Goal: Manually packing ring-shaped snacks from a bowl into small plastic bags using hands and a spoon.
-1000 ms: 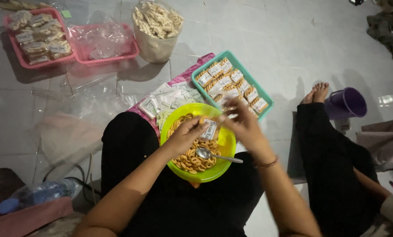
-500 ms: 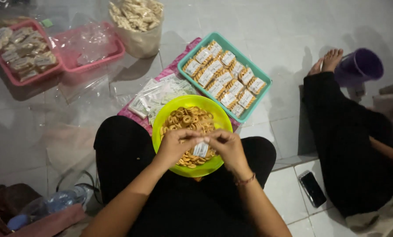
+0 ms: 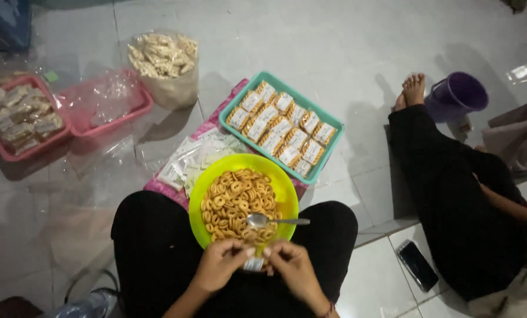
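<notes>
My left hand [image 3: 221,264] and my right hand [image 3: 291,265] meet over my lap and pinch a small clear plastic packet [image 3: 253,263] between their fingertips. Just beyond them a bright green bowl [image 3: 282,184] rests on my legs, full of golden ring-shaped snacks [image 3: 235,200]. A metal spoon [image 3: 267,221] lies in the bowl with its handle pointing right. Past the bowl, a teal tray [image 3: 334,131] holds several filled snack packets. Empty clear packets [image 3: 193,158] lie on a pink cloth left of the tray.
Two pink trays [image 3: 139,113] stand at the far left, one with filled packets. A plastic bag of pale snacks [image 3: 164,61] stands behind. Another person in black [image 3: 459,200] sits on the right, near a purple bucket [image 3: 458,95] and a phone [image 3: 417,264] on the tiles.
My hands have drawn back from over the bowl toward my body with the small packet. The spoon and the snacks in the bowl now lie uncovered.
</notes>
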